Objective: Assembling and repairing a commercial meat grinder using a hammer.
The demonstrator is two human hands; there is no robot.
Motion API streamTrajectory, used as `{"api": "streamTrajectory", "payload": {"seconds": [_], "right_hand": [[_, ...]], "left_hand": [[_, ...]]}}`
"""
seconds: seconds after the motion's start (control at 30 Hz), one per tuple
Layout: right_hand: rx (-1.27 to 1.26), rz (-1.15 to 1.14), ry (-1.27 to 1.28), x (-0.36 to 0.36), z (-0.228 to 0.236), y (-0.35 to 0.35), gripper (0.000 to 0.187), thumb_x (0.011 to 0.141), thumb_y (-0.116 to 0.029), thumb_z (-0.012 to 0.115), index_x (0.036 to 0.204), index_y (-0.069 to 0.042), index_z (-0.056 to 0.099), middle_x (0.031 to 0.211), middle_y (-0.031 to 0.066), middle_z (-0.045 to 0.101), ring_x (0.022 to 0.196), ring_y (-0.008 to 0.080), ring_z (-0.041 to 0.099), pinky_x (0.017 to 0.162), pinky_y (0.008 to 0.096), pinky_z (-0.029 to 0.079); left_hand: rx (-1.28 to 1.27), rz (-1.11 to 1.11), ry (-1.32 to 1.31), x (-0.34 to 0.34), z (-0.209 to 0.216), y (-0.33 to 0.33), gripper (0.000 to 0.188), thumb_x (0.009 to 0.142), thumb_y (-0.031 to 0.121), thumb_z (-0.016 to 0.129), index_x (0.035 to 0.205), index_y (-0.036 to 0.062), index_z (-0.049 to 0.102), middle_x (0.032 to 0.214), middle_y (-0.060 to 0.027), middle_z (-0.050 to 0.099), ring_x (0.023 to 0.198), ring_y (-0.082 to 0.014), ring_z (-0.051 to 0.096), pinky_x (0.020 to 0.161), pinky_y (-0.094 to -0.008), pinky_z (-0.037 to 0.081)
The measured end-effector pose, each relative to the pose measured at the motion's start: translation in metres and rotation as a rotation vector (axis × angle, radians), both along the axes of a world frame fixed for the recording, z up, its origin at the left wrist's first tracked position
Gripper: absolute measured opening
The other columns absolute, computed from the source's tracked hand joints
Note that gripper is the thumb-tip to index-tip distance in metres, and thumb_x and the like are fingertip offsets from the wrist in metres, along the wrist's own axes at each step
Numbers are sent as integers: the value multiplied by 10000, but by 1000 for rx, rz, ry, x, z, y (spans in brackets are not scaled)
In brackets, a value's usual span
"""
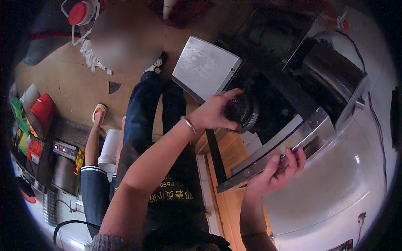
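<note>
Apron: black fabric with yellow lettering (178, 194), at the lower middle, blue denim trousers (140, 111) showing beyond it.
Bangle: a thin silver-coloured ring (189, 125) around the left wrist.
Right hand: the right hand (274, 173) is raised palm-up at the frame's near side, fingers curled and a little apart, thumb standing off from them; the fingertips are at the metal edge, but whether they pinch it cannot be told.
Left hand: the left hand (213, 111) reaches across from the lower left, thumb and forefinger spread wide around the end of the cylinder and closed on its two sides; the other fingers are mostly hidden.
Cylinder in hand: a dark, round, hollow-looking piece with a ridged rim (250, 112), lying in the left hand's grasp over the frame's dark interior.
Frame: a long silver-coloured metal bar with a slot (289, 146), running slantwise just beside the right hand.
Box: a pale silver-grey rectangular metal panel (207, 65), tilted, just beyond the left hand.
Drum: a dark, shiny metal cylinder (335, 71) at the upper right.
Bystander: a bare leg in dark shorts with a white-striped hem (94, 182), near a white plastic bucket (109, 146).
Far floor: brown flooring (63, 88), with a red-capped white container (78, 14) at the top left.
</note>
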State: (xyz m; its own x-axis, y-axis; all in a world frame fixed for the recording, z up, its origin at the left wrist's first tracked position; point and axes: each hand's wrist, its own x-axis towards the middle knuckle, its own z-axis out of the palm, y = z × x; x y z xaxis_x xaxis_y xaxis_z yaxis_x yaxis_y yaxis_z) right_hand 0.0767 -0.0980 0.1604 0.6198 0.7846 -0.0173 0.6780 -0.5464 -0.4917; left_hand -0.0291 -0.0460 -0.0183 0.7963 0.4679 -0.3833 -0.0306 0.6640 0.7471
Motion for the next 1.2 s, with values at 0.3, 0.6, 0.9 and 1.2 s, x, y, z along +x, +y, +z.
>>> {"api": "streamTrajectory", "payload": {"seconds": [0.3,0.6,0.9,1.2], "right_hand": [[-32,-7,-54,0,1,0,188,795,-113,524,955,-14,510,1202,174,338,1123,296,347,922,395,333],[-19,-24,-66,-3,1,3,177,781,-110,528,929,-13,520,1193,176,345,1114,296,341,924,398,318],[-9,56,-107,0,-2,0,221,825,-50,447,1030,20,490,1266,131,327,985,188,470,801,279,386],[-23,37,-51,-3,4,3,204,816,-99,500,991,6,501,1220,181,336,1123,287,364,943,398,328]], "left_hand": [[-488,22,-210,-19,-21,4,870,626,14,705,1352,79,229,1377,-51,233,1184,-179,360,964,-325,336],[-843,125,-216,-49,-29,-4,580,794,143,565,1310,68,311,1265,-69,418,1126,-211,442,945,-398,373],[-1097,398,-189,-71,-22,-13,430,877,306,470,1217,45,427,1156,-77,525,1090,-212,484,911,-397,405],[-1057,485,-187,-74,22,-15,342,852,221,535,1123,18,488,1111,-85,552,1016,-190,535,890,-349,416]]}}
